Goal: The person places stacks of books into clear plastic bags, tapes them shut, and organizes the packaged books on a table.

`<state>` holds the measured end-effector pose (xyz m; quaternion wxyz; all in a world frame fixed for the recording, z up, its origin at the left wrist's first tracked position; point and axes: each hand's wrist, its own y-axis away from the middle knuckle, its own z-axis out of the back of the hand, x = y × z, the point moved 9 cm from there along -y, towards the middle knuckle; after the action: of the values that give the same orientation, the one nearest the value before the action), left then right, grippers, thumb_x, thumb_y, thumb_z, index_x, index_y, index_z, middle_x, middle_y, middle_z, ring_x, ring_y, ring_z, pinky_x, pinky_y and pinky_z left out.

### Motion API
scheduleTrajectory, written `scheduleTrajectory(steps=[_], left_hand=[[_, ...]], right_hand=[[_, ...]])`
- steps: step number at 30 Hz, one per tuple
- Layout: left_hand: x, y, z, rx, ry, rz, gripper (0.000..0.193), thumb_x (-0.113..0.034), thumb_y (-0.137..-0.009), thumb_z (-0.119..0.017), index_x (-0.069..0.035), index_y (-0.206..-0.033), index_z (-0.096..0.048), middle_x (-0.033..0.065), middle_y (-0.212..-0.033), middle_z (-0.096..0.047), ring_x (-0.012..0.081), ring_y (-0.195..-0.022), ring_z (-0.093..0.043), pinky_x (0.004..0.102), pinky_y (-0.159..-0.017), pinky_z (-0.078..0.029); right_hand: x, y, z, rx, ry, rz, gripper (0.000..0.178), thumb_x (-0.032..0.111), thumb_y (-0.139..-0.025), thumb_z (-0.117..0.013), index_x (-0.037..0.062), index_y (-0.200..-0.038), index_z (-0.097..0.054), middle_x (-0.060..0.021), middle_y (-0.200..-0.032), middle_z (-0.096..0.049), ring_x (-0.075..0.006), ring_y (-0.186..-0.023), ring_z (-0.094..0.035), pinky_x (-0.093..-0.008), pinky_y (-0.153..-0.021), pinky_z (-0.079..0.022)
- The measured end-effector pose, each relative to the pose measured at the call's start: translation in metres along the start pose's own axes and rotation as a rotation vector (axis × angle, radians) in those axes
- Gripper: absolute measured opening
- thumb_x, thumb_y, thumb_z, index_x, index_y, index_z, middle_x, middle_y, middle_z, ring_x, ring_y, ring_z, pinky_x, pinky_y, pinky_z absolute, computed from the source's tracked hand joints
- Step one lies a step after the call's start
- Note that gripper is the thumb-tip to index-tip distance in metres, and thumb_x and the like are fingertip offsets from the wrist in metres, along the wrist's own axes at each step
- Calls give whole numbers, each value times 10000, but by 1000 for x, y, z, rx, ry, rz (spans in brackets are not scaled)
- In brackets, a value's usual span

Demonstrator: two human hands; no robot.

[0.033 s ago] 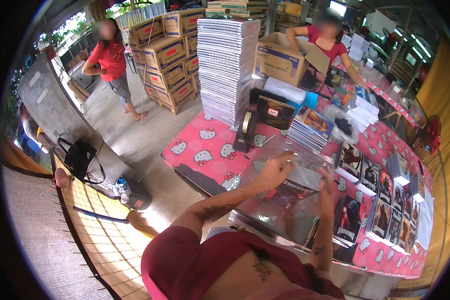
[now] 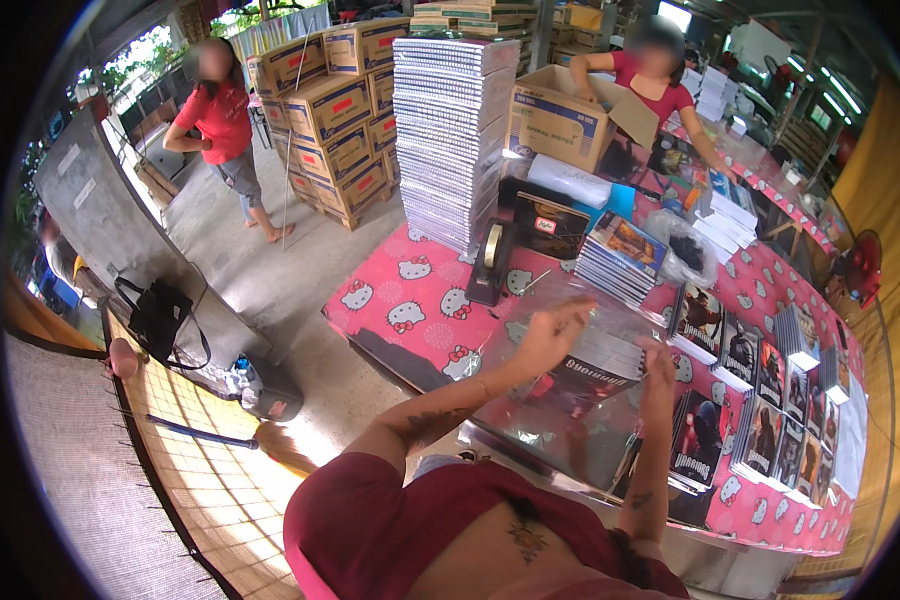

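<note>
A stack of spiral notebooks (image 2: 600, 372) with dark covers stands between my hands, under or inside clear, shiny plastic; which one, I cannot tell. My left hand (image 2: 557, 332) is above its far left side, fingers curled together on the thin clear plastic bag (image 2: 540, 300). My right hand (image 2: 657, 362) is closed at the stack's right edge, by the spiral binding, with fingers partly hidden. More clear plastic (image 2: 560, 430) lies over the dark surface nearer my body.
A black tape dispenser (image 2: 492, 265) and tall notebook stack (image 2: 448, 150) stand left of my hands. Notebook piles (image 2: 695, 440) cover the pink patterned table (image 2: 400, 310) at right. Across it, a person (image 2: 660, 85) reaches into an open carton (image 2: 555, 125). Another person (image 2: 215, 120) stands near stacked cartons (image 2: 335, 120).
My left hand has shifted slightly up and to the right, its fingers drawn closer together. My right hand's fingers have folded in at the stack's edge.
</note>
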<state>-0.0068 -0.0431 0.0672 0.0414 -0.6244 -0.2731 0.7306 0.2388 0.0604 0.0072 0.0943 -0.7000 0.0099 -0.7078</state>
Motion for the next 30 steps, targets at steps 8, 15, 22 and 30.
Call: scheduleTrajectory(steps=[8, 15, 22, 30], left_hand=[[216, -27, 211, -288, -511, 298, 380, -347, -836, -712, -16, -1022, -717, 153, -833, -658, 282, -778, -627, 376, -724, -500], [242, -16, 186, -411, 71, 521, 179, -204, -810, -727, -32, -855, -715, 20, -660, -605, 109, -505, -527, 267, -424, -377], [219, -14, 217, -130, -1001, 399, 165, -183, -830, -715, -43, -907, -677, 26, -708, -660, 132, -529, -595, 274, -447, -436], [11, -48, 26, 575, 167, 58, 257, -105, -913, -678, -54, -1165, -671, -7, -952, -631, 79, -857, -591, 270, -742, -489]], right_hand=[[186, 72, -66, 102, 597, 858, 399, 323, -857, -698, 75, -1166, -658, -89, -1113, -654, -274, -1007, -592, -389, -871, -423], [142, 51, -132, 395, 943, 637, 266, 290, -823, -719, 101, -1009, -691, -66, -953, -669, -280, -895, -625, -435, -908, -384], [150, 60, -146, 362, 952, 732, 317, 326, -821, -716, 102, -1046, -711, -62, -976, -702, -261, -846, -664, -435, -886, -397], [148, 51, -149, 414, 988, 524, 406, 415, -833, -695, 120, -1112, -714, -105, -998, -715, -299, -855, -639, -428, -895, -387]])
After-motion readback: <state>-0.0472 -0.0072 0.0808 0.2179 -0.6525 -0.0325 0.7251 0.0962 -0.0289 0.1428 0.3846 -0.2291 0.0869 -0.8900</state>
